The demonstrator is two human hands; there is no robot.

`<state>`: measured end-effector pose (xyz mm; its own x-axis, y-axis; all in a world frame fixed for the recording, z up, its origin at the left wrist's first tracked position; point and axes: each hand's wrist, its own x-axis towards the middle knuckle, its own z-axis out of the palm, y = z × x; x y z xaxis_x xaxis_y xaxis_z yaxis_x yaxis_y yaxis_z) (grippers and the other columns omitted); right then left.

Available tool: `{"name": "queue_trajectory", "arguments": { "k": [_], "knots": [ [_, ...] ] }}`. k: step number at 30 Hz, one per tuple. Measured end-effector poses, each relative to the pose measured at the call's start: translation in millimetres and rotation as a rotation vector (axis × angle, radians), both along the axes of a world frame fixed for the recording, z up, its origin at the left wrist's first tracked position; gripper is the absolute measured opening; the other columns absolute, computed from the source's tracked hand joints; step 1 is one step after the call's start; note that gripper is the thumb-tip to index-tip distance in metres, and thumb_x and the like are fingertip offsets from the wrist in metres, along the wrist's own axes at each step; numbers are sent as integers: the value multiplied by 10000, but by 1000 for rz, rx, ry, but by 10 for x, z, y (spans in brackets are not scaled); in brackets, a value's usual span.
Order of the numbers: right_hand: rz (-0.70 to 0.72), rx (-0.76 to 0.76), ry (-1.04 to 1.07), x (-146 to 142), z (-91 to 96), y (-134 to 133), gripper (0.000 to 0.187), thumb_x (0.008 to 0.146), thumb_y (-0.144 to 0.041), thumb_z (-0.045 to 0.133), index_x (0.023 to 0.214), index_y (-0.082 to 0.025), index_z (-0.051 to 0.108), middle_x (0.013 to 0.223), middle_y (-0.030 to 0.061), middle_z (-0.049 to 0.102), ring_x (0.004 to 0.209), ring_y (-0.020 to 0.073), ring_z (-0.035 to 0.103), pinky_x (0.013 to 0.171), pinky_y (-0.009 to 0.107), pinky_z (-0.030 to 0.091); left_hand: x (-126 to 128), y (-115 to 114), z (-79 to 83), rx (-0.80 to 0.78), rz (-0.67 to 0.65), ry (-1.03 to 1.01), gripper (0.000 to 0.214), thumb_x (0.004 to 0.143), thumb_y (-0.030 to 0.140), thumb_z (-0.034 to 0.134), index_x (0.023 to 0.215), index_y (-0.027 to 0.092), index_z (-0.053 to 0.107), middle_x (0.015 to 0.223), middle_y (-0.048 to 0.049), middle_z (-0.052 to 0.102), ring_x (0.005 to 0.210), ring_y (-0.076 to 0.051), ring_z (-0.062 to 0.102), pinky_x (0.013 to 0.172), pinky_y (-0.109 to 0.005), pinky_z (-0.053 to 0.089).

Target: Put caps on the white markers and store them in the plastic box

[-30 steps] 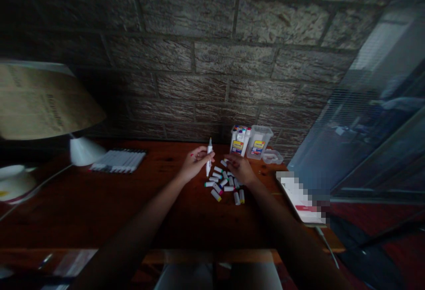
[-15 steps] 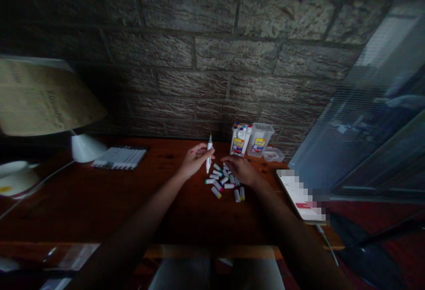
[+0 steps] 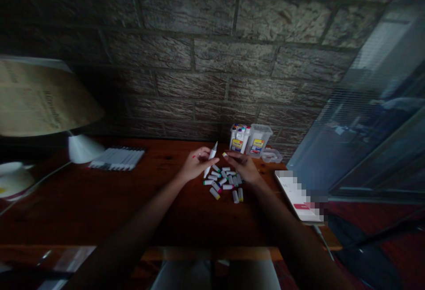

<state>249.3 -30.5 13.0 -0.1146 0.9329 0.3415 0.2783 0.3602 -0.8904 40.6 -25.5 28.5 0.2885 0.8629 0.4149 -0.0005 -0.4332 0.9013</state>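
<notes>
My left hand (image 3: pixel 196 164) is closed around an uncapped white marker (image 3: pixel 210 160), its tip pointing up and tilted to the right. Facing it, my right hand (image 3: pixel 245 165) pinches a small marker cap (image 3: pixel 225 154) with a yellowish end, held a little apart from the marker. On the wooden table below and between my hands lie several loose white marker caps (image 3: pixel 227 187) with coloured ends, green, yellow, pink and blue among them.
Behind my right hand stand a clear box of markers (image 3: pixel 237 145), a second clear box (image 3: pixel 257 146) and a clear lid (image 3: pixel 272 154). Several white markers (image 3: pixel 117 159) lie in a row beside the lamp (image 3: pixel 79 148). A white box-like item (image 3: pixel 295 192) is at the right edge.
My right hand has lifted a cap from the pile and brought it up near the marker. The marker in my left hand has tilted to the right.
</notes>
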Motion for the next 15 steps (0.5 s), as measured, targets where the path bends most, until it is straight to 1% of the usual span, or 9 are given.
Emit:
{"name": "queue_trajectory", "arguments": {
  "k": [4,6,10,13,15],
  "knots": [
    [36,-39,96,-19,4,-20,368,763,-463,691,1023,-203,690,1067,64,713,963,204,663,892,356,517,-11,-53,17,163,78,97,253,728,384,755,793,183,617,674,7,656,603,-121,594,585,-227,459],
    [38,-22,159,-29,10,-22,359,732,-444,723,994,-202,678,1020,56,706,918,194,659,853,337,523,-18,-80,24,248,112,163,235,748,391,741,791,188,631,699,0,669,616,-123,595,597,-228,462],
    [11,28,234,-42,56,-30,350,682,-426,769,938,-205,680,990,46,696,910,183,639,863,323,511,-23,-105,9,344,119,257,201,800,390,696,848,200,650,741,0,695,629,-120,609,610,-220,467],
    [-4,15,296,-53,96,-49,392,651,-405,799,987,-226,701,988,29,702,915,178,630,860,326,505,-24,-89,-22,389,128,288,183,820,370,678,882,200,653,758,4,708,643,-116,624,618,-211,468],
    [20,-1,348,-60,111,-63,364,631,-373,821,956,-245,721,971,10,708,907,173,631,865,330,497,-26,-73,-43,421,142,292,173,823,353,677,897,198,654,779,5,715,656,-113,630,622,-205,467]
  ]
}}
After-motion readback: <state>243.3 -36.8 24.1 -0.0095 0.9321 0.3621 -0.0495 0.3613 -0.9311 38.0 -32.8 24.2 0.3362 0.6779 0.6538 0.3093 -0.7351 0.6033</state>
